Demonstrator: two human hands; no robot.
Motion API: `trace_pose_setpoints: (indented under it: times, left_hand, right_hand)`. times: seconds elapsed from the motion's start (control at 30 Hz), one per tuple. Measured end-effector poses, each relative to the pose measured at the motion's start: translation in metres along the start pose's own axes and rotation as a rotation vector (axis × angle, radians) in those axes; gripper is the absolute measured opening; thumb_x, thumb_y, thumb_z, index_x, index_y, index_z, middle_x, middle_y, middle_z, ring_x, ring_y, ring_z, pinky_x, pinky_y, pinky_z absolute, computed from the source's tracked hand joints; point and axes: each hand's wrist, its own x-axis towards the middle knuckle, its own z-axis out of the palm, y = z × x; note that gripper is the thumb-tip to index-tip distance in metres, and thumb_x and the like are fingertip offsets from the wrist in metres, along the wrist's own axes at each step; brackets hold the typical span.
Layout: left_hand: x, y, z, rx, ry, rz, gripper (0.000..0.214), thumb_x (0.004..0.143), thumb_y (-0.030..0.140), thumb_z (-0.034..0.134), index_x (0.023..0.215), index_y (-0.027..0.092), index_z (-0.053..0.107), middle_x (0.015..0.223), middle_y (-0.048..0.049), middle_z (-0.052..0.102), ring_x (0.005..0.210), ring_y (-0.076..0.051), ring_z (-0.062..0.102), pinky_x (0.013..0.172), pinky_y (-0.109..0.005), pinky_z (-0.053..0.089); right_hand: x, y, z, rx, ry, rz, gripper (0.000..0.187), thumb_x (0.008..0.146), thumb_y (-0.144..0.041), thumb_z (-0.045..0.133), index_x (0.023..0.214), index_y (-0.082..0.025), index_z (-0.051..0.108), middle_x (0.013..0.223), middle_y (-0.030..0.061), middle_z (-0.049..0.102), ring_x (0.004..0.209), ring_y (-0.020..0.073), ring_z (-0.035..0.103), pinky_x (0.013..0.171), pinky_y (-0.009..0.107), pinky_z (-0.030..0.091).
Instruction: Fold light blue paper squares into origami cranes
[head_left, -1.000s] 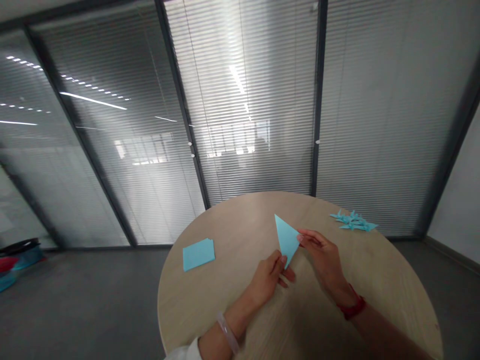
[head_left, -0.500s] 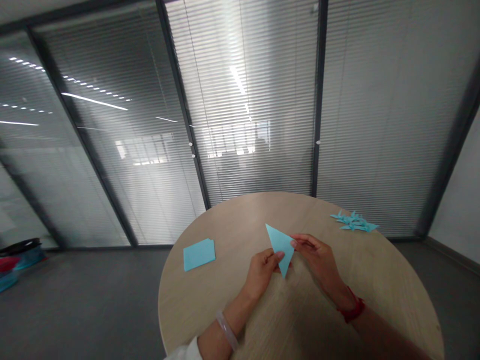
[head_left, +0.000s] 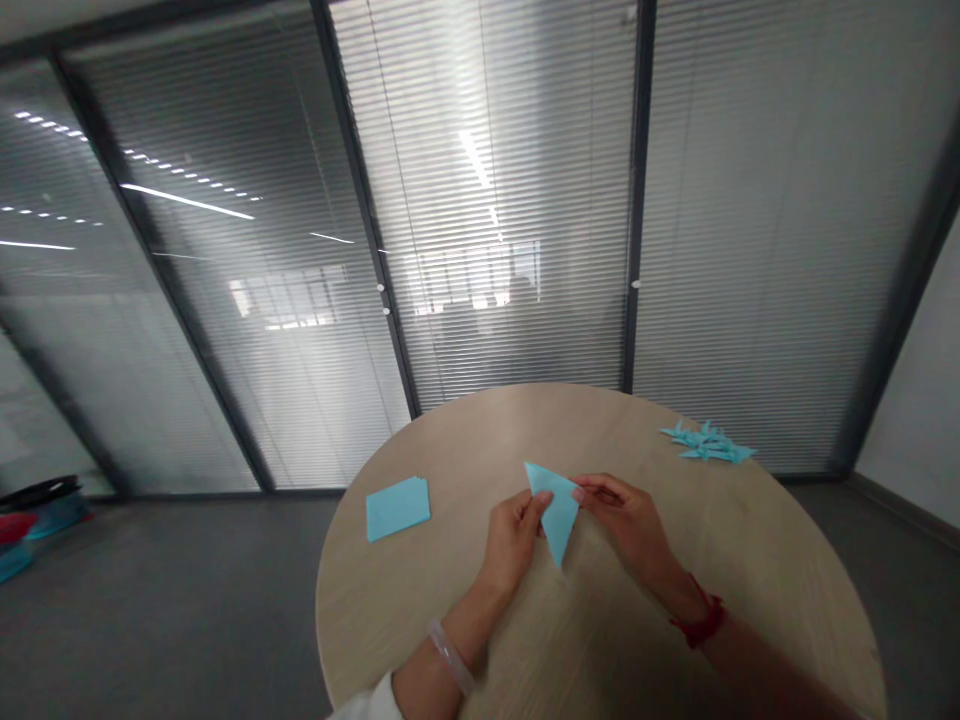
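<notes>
1. Compared with half a second ago, the blue paper triangle (head_left: 556, 510) is sitting a little further left and lower in the view, and it is turning slightly, with one point aimed up-left and another aimed down. The left hand (head_left: 514, 543) is standing more upright and is closer to the paper, while the right hand (head_left: 621, 520) is reaching in from the right at much the same height.

2. The left hand is closed on the triangle's left side, pinching the paper between its fingers and thumb. The right hand is gripping the triangle's right corner between its thumb and forefinger, with its other fingers curling loosely beside them. Both hands are holding the triangle up over the middle of the round tabletop (head_left: 600, 420), and the lower point is hanging between them.

3. Both forearms are angling inward from the bottom of the view. A pale bangle (head_left: 448, 656) is circling the left wrist, and a white cuff (head_left: 371, 702) is showing below it. A red band (head_left: 703, 622) is wrapping the right wrist.

4. A blue paper square (head_left: 397, 507) is lying flat on the tabletop, left of the hands. A loose cluster of folded blue paper shapes (head_left: 706, 442) is lying near the far right edge.
</notes>
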Motion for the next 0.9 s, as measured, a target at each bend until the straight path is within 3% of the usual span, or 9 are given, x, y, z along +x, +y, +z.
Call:
trace_pose_setpoints:
  times: [0.23, 0.43, 0.57, 0.77, 0.9]
  left_hand:
    - [0.002, 0.000, -0.003, -0.041, 0.001, -0.015, 0.048, 0.081, 0.059, 0.049, 0.062, 0.015, 0.054, 0.057, 0.0018, 0.046, 0.056, -0.012, 0.043, 0.055, -0.024, 0.034]
    - [0.005, 0.000, -0.005, -0.059, 0.081, -0.021, 0.049, 0.077, 0.062, 0.053, 0.057, 0.016, 0.050, 0.054, 0.0027, 0.044, 0.052, -0.011, 0.040, 0.051, -0.023, 0.032]
    - [0.005, -0.002, -0.007, -0.104, 0.060, -0.024, 0.046, 0.078, 0.058, 0.055, 0.062, 0.015, 0.056, 0.057, 0.0009, 0.048, 0.056, -0.012, 0.044, 0.055, -0.024, 0.036]
    - [0.005, 0.003, -0.010, -0.148, 0.132, -0.022, 0.043, 0.076, 0.055, 0.059, 0.061, 0.014, 0.057, 0.055, 0.0019, 0.049, 0.055, -0.012, 0.045, 0.055, -0.024, 0.038]
    - [0.006, 0.007, -0.011, -0.237, 0.132, -0.063, 0.042, 0.072, 0.053, 0.064, 0.071, 0.012, 0.066, 0.062, -0.0012, 0.059, 0.060, -0.014, 0.052, 0.061, -0.025, 0.042]
  right_hand:
    - [0.000, 0.001, 0.001, -0.002, -0.016, 0.007, 0.039, 0.064, -0.050, 0.075, 0.086, -0.017, 0.072, 0.081, 0.0093, 0.075, 0.075, 0.0248, 0.070, 0.072, 0.035, 0.056]
    - [-0.001, 0.003, 0.003, -0.010, -0.061, -0.003, 0.040, 0.065, -0.053, 0.074, 0.085, -0.019, 0.073, 0.079, 0.0073, 0.074, 0.075, 0.0240, 0.069, 0.073, 0.035, 0.056]
    - [-0.001, 0.002, 0.003, -0.031, -0.051, 0.000, 0.040, 0.064, -0.053, 0.074, 0.083, -0.018, 0.073, 0.077, 0.0072, 0.074, 0.073, 0.0240, 0.069, 0.071, 0.034, 0.056]
    - [-0.002, 0.002, 0.005, -0.015, -0.091, 0.014, 0.038, 0.065, -0.051, 0.074, 0.083, -0.018, 0.073, 0.077, 0.0069, 0.074, 0.073, 0.0230, 0.069, 0.071, 0.033, 0.055]
    - [-0.003, 0.000, 0.006, -0.023, -0.079, 0.013, 0.040, 0.063, -0.052, 0.075, 0.083, -0.017, 0.073, 0.077, 0.0070, 0.074, 0.072, 0.0230, 0.069, 0.069, 0.033, 0.055]
